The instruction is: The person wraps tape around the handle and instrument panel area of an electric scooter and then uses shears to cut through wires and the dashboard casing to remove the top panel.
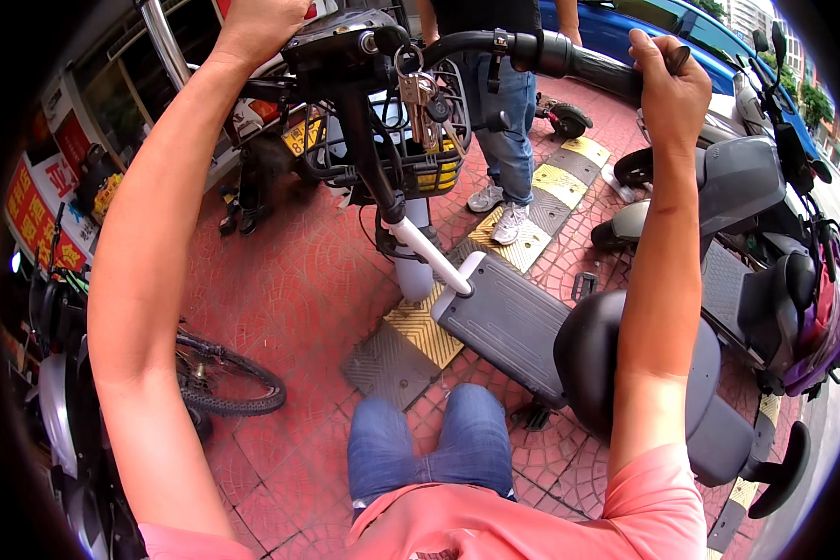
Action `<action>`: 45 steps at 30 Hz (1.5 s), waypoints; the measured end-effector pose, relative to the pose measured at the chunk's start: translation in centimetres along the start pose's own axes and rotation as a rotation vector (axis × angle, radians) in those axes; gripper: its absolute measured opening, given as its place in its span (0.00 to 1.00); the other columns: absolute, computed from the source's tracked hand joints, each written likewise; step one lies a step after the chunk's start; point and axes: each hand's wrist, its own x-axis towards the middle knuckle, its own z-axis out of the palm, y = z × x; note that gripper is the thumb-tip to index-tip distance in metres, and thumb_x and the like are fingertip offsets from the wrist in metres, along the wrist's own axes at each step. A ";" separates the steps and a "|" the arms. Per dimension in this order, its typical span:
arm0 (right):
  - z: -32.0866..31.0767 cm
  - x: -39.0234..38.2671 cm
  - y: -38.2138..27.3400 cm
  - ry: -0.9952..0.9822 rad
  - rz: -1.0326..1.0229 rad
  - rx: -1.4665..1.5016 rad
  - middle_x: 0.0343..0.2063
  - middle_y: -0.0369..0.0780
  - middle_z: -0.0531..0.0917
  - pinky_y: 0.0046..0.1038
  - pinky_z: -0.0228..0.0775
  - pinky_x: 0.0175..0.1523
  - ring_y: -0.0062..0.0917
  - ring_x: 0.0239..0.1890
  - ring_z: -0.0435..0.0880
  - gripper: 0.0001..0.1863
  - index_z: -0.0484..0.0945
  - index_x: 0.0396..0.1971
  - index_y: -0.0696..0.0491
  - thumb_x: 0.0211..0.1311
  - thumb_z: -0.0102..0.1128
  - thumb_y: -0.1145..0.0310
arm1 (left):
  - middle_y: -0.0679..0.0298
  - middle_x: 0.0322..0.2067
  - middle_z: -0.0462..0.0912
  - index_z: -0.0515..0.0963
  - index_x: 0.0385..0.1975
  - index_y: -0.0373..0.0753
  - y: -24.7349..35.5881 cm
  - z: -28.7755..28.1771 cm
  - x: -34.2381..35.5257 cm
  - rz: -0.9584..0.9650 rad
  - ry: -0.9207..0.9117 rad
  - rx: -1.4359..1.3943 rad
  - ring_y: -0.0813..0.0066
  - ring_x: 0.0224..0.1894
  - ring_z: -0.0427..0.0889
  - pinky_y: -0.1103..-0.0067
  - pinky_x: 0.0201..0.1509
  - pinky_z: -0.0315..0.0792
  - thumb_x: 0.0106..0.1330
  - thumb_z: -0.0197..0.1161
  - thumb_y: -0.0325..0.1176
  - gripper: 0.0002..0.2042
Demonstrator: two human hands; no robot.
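A small electric bike stands before me, its black handlebar (453, 44) turned across the top of the view. My right hand (672, 93) is closed round the outer end of the right handlebar grip (607, 75). My left hand (263, 30) is at the upper edge with fingers curled beside the black handlebar centre (341, 45); what it holds is cut off from view. A bunch of keys (422, 101) hangs by the handlebar centre. Below are a black wire basket (322, 159), a white frame tube (425, 252), a grey footboard (504, 322) and a black saddle (593, 359) under my right forearm.
A person in jeans (504, 121) stands beyond the bike on a yellow-and-black ramp strip (555, 182). Parked scooters (742, 182) line the right, with a blue car (616, 37) behind. A bicycle wheel (233, 383) juts in from the left over red paving (289, 280).
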 end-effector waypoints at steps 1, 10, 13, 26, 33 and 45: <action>0.8 -0.8 0.6 0.070 0.024 0.268 0.23 0.28 0.86 0.20 0.67 0.37 0.11 0.29 0.79 0.16 0.90 0.30 0.57 0.72 0.77 0.58 | 0.56 0.34 0.91 0.86 0.40 0.32 0.3 -0.5 -0.3 0.105 0.079 0.059 0.67 0.36 0.88 0.69 0.46 0.83 0.78 0.72 0.43 0.16; 2.3 -4.0 -0.7 0.063 0.636 0.857 0.30 0.36 0.90 0.29 0.76 0.39 0.25 0.33 0.88 0.19 0.88 0.36 0.52 0.78 0.63 0.50 | 0.44 0.60 0.87 0.79 0.55 0.29 7.1 -9.3 -13.8 0.761 0.300 -0.140 0.61 0.63 0.87 0.70 0.73 0.76 0.86 0.64 0.33 0.12; 1.8 -2.9 2.3 0.090 0.646 0.883 0.25 0.38 0.86 0.30 0.75 0.35 0.24 0.27 0.84 0.18 0.87 0.33 0.56 0.77 0.66 0.56 | 0.43 0.57 0.89 0.78 0.55 0.27 5.0 -15.9 -19.0 0.671 0.437 0.032 0.54 0.61 0.88 0.61 0.74 0.78 0.85 0.65 0.33 0.13; 2.0 -2.1 0.1 0.309 0.637 0.687 0.24 0.40 0.86 0.30 0.78 0.33 0.27 0.25 0.85 0.23 0.86 0.25 0.59 0.75 0.72 0.54 | 0.71 0.29 0.81 0.84 0.36 0.43 -16.5 -19.0 -7.3 -0.685 -0.109 0.000 0.81 0.30 0.77 0.75 0.32 0.71 0.77 0.70 0.59 0.22; 2.0 -2.6 0.3 0.243 0.605 0.683 0.25 0.34 0.83 0.23 0.70 0.31 0.19 0.26 0.82 0.21 0.83 0.27 0.52 0.77 0.71 0.52 | 0.76 0.22 0.73 0.86 0.26 0.35 -16.4 -15.4 -4.1 -0.520 -0.378 0.354 0.82 0.27 0.65 0.74 0.34 0.62 0.78 0.71 0.49 0.23; 0.9 -1.4 0.1 0.135 0.063 -0.056 0.19 0.27 0.74 0.25 0.59 0.32 0.13 0.27 0.67 0.27 0.87 0.27 0.59 0.80 0.73 0.50 | 0.79 0.22 0.67 0.79 0.24 0.40 -15.1 -16.6 -7.5 -0.458 -0.422 0.092 0.86 0.26 0.64 0.76 0.31 0.59 0.79 0.68 0.46 0.21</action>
